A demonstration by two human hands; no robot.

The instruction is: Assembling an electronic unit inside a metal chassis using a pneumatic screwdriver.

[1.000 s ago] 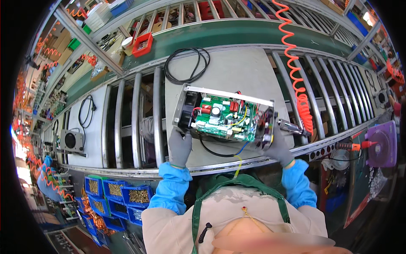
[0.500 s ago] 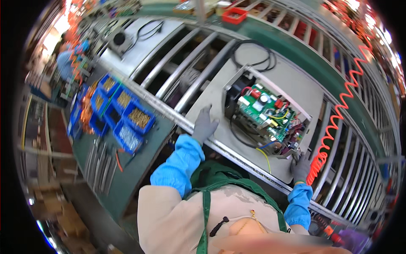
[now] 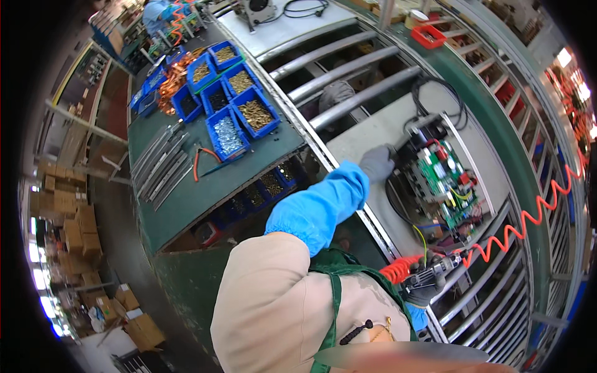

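Right hand (image 3: 428, 290): closed around the power driver (image 3: 435, 268), which is now picked up; this hand is thus occupied with the tool. Left hand (image 3: 377, 163): partly curled beside the circuit-board unit (image 3: 443, 174); grip cannot be told. Unit: on the grey board (image 3: 384, 126).

The left of the hands (image 3: 377, 165) lies beside an opened device (image 3: 440, 166), the right (image 3: 428, 290) grips a tool (image 3: 435, 270)

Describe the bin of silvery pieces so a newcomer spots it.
Look to the green table on the left, then the cluster of blue bins on it. The bin of silvery pieces sits nearest the red-handled tool. Its silvery contents stand out against adjoining brassy and dark ones.
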